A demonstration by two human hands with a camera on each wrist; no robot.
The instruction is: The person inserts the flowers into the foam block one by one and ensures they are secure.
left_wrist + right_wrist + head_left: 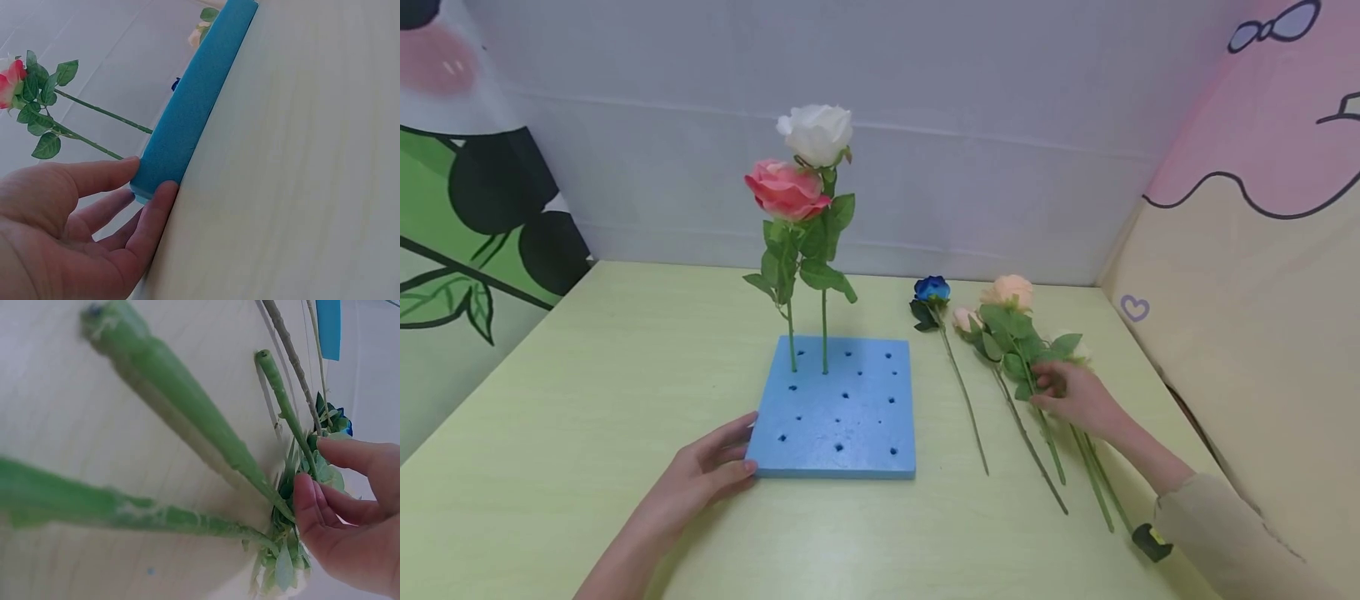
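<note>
A blue foam board (865,425) with rows of holes lies on the table. My left hand (707,467) holds its near left corner, thumb at the front and fingers along the side; the left wrist view shows the hand (94,225) at that corner. Upright in the board stand a pink rose (786,192) and a white rose (817,133). On the right, my right hand (1078,400) pinches the green stem (284,403) of a peach rose (1011,292), just below its leaves. The hand (356,506) has thumb and forefinger either side of that stem.
A blue rose (932,289) lies between the board and the other flowers. A pale pink rose (966,319) and a partly hidden white flower (1078,348) lie near my right hand. A small black object (1152,543) is beside the right sleeve. Walls border the table (625,375).
</note>
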